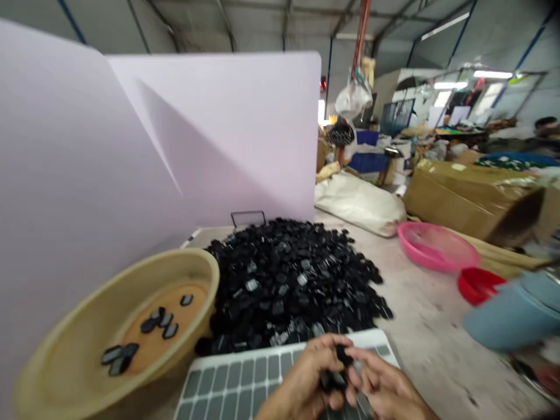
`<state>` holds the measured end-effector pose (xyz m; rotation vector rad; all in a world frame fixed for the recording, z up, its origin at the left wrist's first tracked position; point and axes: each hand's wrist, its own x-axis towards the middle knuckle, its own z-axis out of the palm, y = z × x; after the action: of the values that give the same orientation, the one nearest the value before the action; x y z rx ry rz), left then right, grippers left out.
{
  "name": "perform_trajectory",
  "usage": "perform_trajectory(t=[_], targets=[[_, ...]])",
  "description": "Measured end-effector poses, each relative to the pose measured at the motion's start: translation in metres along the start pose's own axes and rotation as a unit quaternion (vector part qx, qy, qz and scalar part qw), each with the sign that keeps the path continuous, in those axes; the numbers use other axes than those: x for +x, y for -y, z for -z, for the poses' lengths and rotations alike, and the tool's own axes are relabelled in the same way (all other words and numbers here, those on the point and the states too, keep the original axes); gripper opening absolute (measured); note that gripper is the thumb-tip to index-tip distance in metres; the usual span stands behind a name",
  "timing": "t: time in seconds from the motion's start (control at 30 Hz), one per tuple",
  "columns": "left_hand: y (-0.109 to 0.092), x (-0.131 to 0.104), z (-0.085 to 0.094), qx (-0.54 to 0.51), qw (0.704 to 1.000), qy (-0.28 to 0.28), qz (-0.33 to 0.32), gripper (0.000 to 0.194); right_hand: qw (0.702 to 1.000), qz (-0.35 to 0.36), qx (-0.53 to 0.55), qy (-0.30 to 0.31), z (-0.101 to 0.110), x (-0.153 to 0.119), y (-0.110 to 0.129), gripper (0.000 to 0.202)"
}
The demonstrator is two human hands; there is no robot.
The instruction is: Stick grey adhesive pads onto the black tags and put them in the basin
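Observation:
My left hand and my right hand meet over the lower middle of the view. The fingers of my left hand are closed on a small black piece. My right hand's fingers pinch at the same spot, partly blurred, so what they grip is unclear. Under both hands lies a white sheet with grey rectangles. Just beyond it spreads a large pile of black pieces. To the left, a tan basin holds several black pieces with grey faces.
White panels stand behind and left of the table. On the right are a pink basin, a red bowl, a blue-grey container and a cardboard box. A white sack lies behind the pile.

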<state>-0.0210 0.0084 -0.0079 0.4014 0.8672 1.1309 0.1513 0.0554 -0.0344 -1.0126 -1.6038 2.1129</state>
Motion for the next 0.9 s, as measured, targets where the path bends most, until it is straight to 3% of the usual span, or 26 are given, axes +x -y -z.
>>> perform_trajectory(t=[0.1,0.23,0.43,0.5,0.57,0.63,0.73,0.8,0.9], targets=[[0.000,-0.010,-0.006,-0.021,0.999,0.005,0.034,0.038,0.999,-0.011,0.043,-0.010,-0.004,-0.011,0.003,0.064],[-0.004,-0.006,-0.004,0.046,0.999,0.006,0.017,0.037,0.999,-0.015,0.049,0.000,-0.006,-0.012,0.017,0.057],[0.006,-0.001,0.000,0.114,0.993,-0.011,-0.012,0.040,0.999,0.050,-0.014,0.010,-0.006,-0.023,0.025,0.048],[0.007,-0.001,0.000,0.112,0.994,-0.011,-0.018,0.042,0.996,0.072,-0.044,-0.013,-0.005,-0.028,0.026,0.044],[0.006,-0.002,0.000,0.102,0.994,-0.011,-0.022,0.043,0.988,0.098,-0.095,-0.074,-0.005,-0.030,0.025,0.039],[0.006,-0.003,-0.001,0.096,0.995,-0.006,-0.022,0.042,0.963,0.137,-0.174,-0.155,-0.006,-0.030,0.024,0.034],[0.006,-0.004,-0.003,0.093,0.996,-0.004,-0.017,0.040,0.899,0.225,-0.294,-0.233,-0.010,-0.026,0.020,0.026],[0.007,-0.005,-0.004,0.088,0.996,-0.005,-0.017,0.040,0.867,0.269,-0.340,-0.244,-0.013,-0.023,0.017,0.024],[0.008,-0.007,-0.004,0.084,0.996,-0.008,-0.020,0.040,0.847,0.292,-0.374,-0.238,-0.018,-0.020,0.016,0.024]])
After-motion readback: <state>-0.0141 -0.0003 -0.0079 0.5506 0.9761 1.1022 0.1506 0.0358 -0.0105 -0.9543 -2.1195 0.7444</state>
